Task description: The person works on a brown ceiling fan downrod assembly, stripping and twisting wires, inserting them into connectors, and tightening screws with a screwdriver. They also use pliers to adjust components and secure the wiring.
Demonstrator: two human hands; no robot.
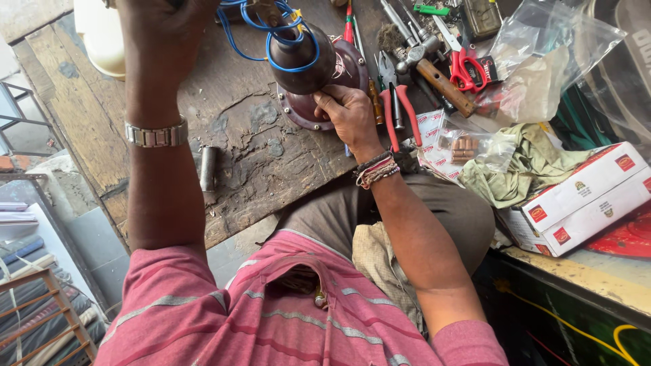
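Note:
A dark brown round motor housing with a flanged base stands on the worn wooden workbench. Blue wires loop over its top. My right hand grips the lower front rim of the housing; threads are tied round that wrist. My left hand is raised at the top of the view, a metal watch on the wrist. Its fingers run out of the frame near the blue wires, so what it holds is hidden.
Red-handled pliers, a wooden-handled hammer, red scissors and screwdrivers lie right of the housing. A metal cylinder rests on the bench. Plastic bags, a green cloth and a white and red box crowd the right.

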